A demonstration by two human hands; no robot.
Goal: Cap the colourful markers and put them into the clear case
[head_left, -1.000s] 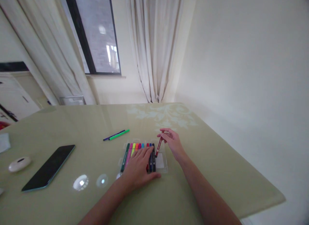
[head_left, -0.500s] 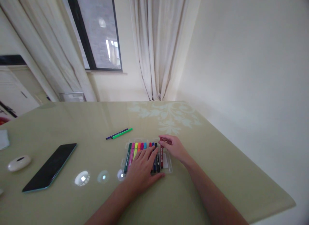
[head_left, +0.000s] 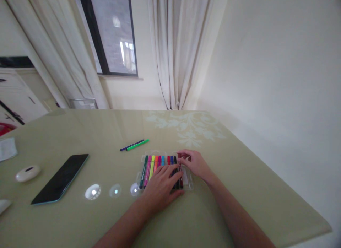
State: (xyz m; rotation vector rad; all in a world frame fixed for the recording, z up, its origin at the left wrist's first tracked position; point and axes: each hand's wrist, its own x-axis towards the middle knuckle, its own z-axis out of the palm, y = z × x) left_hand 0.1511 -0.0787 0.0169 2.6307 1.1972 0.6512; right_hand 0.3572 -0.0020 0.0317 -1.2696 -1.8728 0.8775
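A clear plastic case [head_left: 189, 178] lies on the green table and holds a row of several coloured markers [head_left: 151, 165]. My left hand [head_left: 161, 188] rests flat on the near half of the markers, fingers spread. My right hand [head_left: 195, 162] is at the case's right end, its fingertips pinched on the dark red marker [head_left: 180, 177], which lies in the case beside the black one. Two loose markers, one green [head_left: 137, 145] and one dark blue [head_left: 130, 145], lie side by side on the table beyond the case.
A dark phone [head_left: 60, 178] lies to the left, with a white oval object [head_left: 27, 173] and a white cloth [head_left: 7, 149] farther left. The table's right edge [head_left: 293, 191] runs along a cream wall. Curtains and a window stand behind.
My right hand has lowered the dark red marker from a tilted hold above the case down into the row at its right end. My left hand stayed on the markers.
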